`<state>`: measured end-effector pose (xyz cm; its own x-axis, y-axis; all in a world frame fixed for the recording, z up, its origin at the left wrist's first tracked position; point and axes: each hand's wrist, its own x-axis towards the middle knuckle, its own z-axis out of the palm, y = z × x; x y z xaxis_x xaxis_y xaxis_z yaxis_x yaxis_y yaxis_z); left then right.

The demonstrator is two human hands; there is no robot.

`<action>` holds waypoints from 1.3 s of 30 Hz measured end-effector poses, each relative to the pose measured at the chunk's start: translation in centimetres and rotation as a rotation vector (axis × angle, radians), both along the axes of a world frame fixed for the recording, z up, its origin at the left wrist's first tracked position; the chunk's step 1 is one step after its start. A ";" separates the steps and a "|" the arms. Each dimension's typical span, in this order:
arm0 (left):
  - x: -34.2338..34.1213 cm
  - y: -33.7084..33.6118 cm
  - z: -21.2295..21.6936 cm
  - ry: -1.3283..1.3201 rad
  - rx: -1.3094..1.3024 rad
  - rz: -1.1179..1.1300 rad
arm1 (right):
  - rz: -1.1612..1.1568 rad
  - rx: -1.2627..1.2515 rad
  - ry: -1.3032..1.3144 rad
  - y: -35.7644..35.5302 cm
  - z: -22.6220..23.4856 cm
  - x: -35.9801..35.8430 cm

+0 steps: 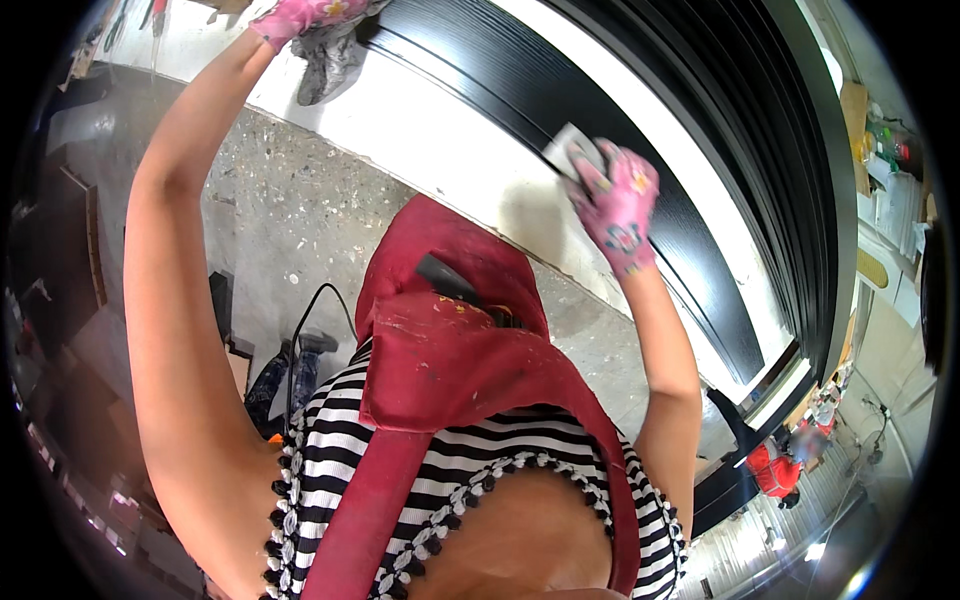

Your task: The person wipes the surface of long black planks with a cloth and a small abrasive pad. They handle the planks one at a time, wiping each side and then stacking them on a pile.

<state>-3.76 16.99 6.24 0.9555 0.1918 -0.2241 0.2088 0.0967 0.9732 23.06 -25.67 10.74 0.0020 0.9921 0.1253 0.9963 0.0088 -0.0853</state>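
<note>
Right hand [618, 205], in a pink flowered glove: fingers curled shut around a small grey sanding pad [574, 150], which sticks out past the fingertips on the far-left side. Pad pressed flat against the black door panel [640, 150], at the panel's left edge where the black grooved face meets a white strip [450, 150]. Right forearm comes up from the near right, elbow bent, wrist tilted toward the panel. Left hand [305, 15], same kind of pink glove, is far off at the top left, arm stretched nearly straight; it sits at the upper end of the white strip, touching a crumpled grey rag [330, 60] that hangs just below it. Whether its fingers grip the rag or only rest on the edge cannot be told; the hand is partly cut off by the rim. The two hands are well apart. The panel runs diagonally from far left to near right, glossy black with long parallel grooves, white borders on either side. Near, below the hands: a red apron [450, 360] over a black-and-white striped top. Left of the apron, speckled concrete floor [290, 220] with a black cable [315, 310] lying on it.
</note>
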 end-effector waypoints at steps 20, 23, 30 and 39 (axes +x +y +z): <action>0.5 -2.8 -1.2 -0.126 0.988 0.072 | -0.226 -0.136 -0.187 -5.4 1.4 -0.5; 0.5 -2.1 -2.1 -0.101 0.929 0.069 | -0.116 -0.022 -0.077 0.2 0.3 -2.5; -0.1 -2.9 -0.2 -0.064 0.359 0.177 | 0.074 0.073 0.009 11.6 -2.0 -7.0; -2.2 -0.2 -3.5 0.021 0.608 0.212 | -0.212 -0.067 -0.028 -12.6 0.2 4.3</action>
<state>-6.00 16.78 2.77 0.8793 0.4750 -0.0341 0.2655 -0.4296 0.8631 27.40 -38.29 10.90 0.2088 0.9760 0.0621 0.9773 -0.2058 -0.0514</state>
